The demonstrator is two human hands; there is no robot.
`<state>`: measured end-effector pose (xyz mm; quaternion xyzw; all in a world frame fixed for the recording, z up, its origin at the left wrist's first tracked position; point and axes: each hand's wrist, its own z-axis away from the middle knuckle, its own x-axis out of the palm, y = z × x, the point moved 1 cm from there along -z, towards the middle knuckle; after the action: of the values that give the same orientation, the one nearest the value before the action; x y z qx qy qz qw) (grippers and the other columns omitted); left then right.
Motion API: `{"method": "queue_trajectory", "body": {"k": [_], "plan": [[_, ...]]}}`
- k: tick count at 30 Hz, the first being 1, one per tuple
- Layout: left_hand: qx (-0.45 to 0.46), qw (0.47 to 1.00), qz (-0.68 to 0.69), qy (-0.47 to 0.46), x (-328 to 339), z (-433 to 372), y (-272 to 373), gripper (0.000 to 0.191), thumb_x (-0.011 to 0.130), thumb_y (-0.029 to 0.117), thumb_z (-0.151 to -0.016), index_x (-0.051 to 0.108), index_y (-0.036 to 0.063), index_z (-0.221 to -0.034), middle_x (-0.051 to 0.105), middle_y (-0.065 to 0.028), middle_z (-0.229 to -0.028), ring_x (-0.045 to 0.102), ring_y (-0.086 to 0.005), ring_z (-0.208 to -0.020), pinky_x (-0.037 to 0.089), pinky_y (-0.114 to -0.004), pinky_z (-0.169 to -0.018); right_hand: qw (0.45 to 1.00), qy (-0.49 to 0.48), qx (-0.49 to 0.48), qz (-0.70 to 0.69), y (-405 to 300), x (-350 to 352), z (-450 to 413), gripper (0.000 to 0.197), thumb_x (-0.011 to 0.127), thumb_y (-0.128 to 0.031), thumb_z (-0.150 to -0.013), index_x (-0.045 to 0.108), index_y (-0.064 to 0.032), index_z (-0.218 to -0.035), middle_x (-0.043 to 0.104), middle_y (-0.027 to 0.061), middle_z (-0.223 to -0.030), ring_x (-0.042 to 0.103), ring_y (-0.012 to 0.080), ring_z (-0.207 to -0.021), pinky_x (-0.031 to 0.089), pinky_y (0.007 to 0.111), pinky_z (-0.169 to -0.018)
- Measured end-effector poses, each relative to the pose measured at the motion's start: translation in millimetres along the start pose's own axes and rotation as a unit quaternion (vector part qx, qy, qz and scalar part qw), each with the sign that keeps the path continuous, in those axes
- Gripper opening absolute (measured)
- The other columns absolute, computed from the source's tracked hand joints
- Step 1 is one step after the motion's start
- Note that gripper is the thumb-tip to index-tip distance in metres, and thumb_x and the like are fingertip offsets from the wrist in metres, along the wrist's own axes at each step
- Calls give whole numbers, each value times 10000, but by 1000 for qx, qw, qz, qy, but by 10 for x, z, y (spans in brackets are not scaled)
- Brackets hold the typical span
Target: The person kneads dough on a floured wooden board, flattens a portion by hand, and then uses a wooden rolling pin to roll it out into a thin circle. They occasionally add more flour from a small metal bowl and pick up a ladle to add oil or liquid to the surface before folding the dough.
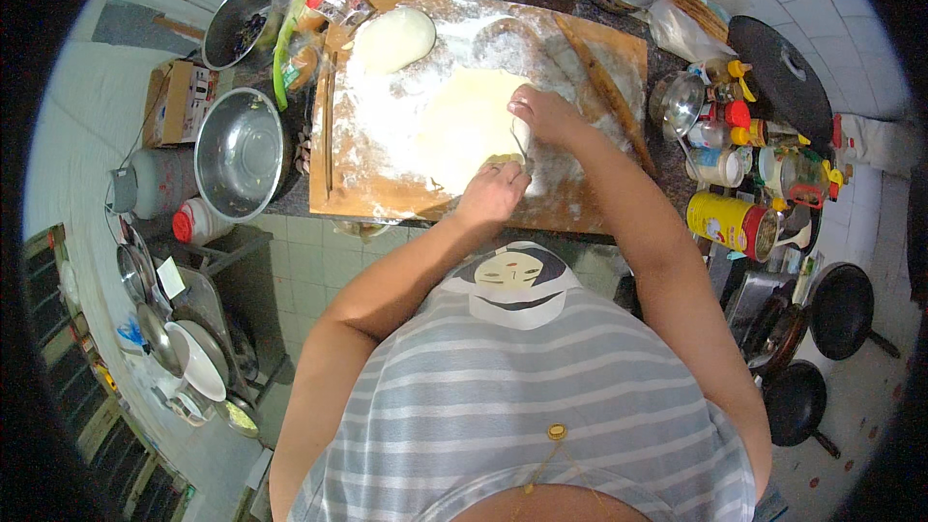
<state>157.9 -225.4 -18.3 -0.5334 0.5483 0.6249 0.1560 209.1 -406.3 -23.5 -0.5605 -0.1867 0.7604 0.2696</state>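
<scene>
A thin, pale sheet of rolled dough (464,112) lies on a floured wooden board (384,199), brightly lit so that its outline is partly washed out. My left hand (496,192) pinches its near right edge. Farther up that side, my right hand (540,114) has its fingers curled on the edge, which is lifted and folded between the two hands. The fingertips are partly hidden. A smooth lump of dough (397,40) rests at the board's far left. Along the right runs a long wooden rolling pin (605,90), and thin chopsticks (330,123) lie on the left.
Left of the board stand an empty steel bowl (241,156), another steel bowl (243,25) with dark food, and a green onion (283,58). Crowding the right are seasoning jars (718,167), a yellow tin (725,221), a ladle (681,101) and a black lid (779,76).
</scene>
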Motion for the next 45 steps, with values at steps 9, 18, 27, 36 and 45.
{"method": "queue_trajectory", "body": {"k": [9,18,27,36,45], "plan": [[171,984,-44,-21,51,-29,6,148,545,112,-651,570,70,-791,521,-73,-773,577,-207,-712,483,-313,-641,979,9,196,-45,485,78,13,375,686,-373,-703,624,-66,-909,645,149,-851,620,289,-800,473,412,-733],[261,965,-15,10,-35,67,-59,189,525,118,-701,572,57,-874,534,-101,-887,575,-243,-775,482,-335,-708,901,138,269,-311,619,247,544,362,690,-54,-701,493,10,-998,614,111,-830,617,203,-656,523,316,-565],[97,981,-143,-83,-484,261,-580,188,512,132,-762,585,68,-923,540,-118,-1049,528,-269,-922,376,-414,-854,925,232,275,-125,135,531,891,405,731,-166,-680,505,-51,-996,580,109,-886,571,227,-715,477,347,-670],[70,987,-140,28,-616,-129,-348,200,557,125,-740,578,56,-926,543,-131,-1014,496,-294,-944,373,-403,-837,905,297,280,-119,368,-277,2004,214,512,-74,-810,604,-32,-999,628,176,-933,608,283,-802,468,397,-717],[-92,970,-183,129,-380,107,149,228,595,61,-728,585,81,-955,557,-112,-996,496,-299,-946,374,-406,-817,889,386,152,-195,1209,-904,2812,373,464,22,-779,524,-9,-1146,628,169,-884,625,268,-806,506,360,-714]]}}
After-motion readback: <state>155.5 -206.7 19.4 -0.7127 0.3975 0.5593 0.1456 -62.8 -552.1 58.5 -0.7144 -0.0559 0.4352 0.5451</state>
